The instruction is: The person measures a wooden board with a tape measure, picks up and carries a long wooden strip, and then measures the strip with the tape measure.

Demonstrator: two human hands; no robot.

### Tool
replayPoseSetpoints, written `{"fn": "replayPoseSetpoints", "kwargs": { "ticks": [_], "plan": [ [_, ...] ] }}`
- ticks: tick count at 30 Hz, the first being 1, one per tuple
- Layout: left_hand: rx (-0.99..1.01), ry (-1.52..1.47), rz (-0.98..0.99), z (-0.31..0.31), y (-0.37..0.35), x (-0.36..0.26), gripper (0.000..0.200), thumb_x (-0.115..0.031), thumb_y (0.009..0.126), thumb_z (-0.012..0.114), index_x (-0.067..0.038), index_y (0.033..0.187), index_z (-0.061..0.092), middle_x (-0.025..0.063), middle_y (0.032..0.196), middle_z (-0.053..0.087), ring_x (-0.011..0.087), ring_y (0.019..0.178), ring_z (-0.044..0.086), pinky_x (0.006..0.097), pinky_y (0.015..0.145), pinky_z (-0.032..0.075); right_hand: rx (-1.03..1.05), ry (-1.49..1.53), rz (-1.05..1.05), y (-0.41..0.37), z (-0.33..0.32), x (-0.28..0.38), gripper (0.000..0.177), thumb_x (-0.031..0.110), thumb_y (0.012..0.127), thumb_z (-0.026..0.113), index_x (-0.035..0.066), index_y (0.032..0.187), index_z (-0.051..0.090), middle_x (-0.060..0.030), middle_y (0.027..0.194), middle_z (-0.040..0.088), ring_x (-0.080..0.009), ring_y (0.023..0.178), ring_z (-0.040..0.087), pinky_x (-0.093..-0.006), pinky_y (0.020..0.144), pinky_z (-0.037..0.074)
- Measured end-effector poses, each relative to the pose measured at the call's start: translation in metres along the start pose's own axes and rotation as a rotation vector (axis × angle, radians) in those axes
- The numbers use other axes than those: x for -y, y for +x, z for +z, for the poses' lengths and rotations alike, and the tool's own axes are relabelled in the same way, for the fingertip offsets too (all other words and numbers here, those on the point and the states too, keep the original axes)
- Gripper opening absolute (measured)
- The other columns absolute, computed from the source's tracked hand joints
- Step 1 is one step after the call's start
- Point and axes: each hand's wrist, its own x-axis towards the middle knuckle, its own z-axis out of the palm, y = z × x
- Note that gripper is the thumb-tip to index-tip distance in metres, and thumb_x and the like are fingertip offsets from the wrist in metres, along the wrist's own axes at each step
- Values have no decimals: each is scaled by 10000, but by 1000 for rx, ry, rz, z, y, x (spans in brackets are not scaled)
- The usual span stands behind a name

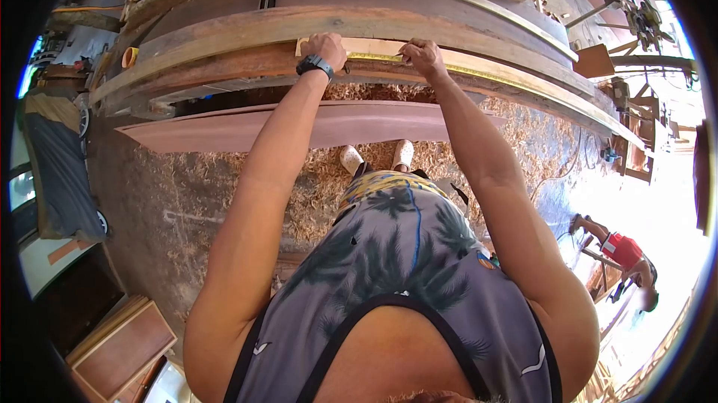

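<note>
A pale wooden strip [516, 83] lies lengthwise on the bench, with a yellow tape measure [479, 74] stretched along it. My left hand [326, 49], a dark watch on its wrist, is closed at the strip's left end, where the tape begins; its fingertips are partly hidden. Farther right along the strip, my right hand [424, 56] is pinched over the tape's edge. A small dark tip shows at its fingers, too small to name. The tape continues to the right beyond this hand.
Long timber beams [247, 29] form the bench. Below it a reddish board [359, 122] lies across, and wood shavings [292, 201] cover the floor near my feet. Panels [123, 350] lean at lower left. Another person [624, 253] in red shorts bends over at far right.
</note>
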Motion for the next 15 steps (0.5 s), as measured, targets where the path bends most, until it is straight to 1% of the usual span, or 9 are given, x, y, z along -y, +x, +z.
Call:
{"fn": "replayPoseSetpoints", "kwargs": {
  "ticks": [7,9,11,15],
  "plan": [
    [-3,21,-19,-3,-4,-3,228,-250,843,613,-132,1002,726,128,1068,698,305,1064,633,438,885,513,-18,0,-39,1,1,-3,279,259,855,559,29,847,717,-100,714,706,-159,650,676,-290,638,545],
    [-63,-9,5,0,-2,-1,247,-289,795,702,-106,960,718,142,1041,692,338,1000,647,446,843,526,-16,-22,-38,0,1,-1,282,263,855,559,30,845,716,-102,713,707,-160,648,677,-293,637,545],
    [-54,-13,-4,2,-1,-1,250,-290,798,699,-106,968,717,144,1041,692,338,1003,646,447,845,526,-61,-24,-1,-1,3,-1,288,270,849,559,31,849,719,-111,712,708,-170,657,686,-301,640,548],
    [-51,-3,-5,5,2,1,260,-293,803,697,-111,988,713,155,1041,692,340,1012,643,446,853,527,-3,-34,-38,1,2,-7,295,273,835,553,32,856,722,-116,725,711,-182,675,692,-308,653,554]
  ]
}}
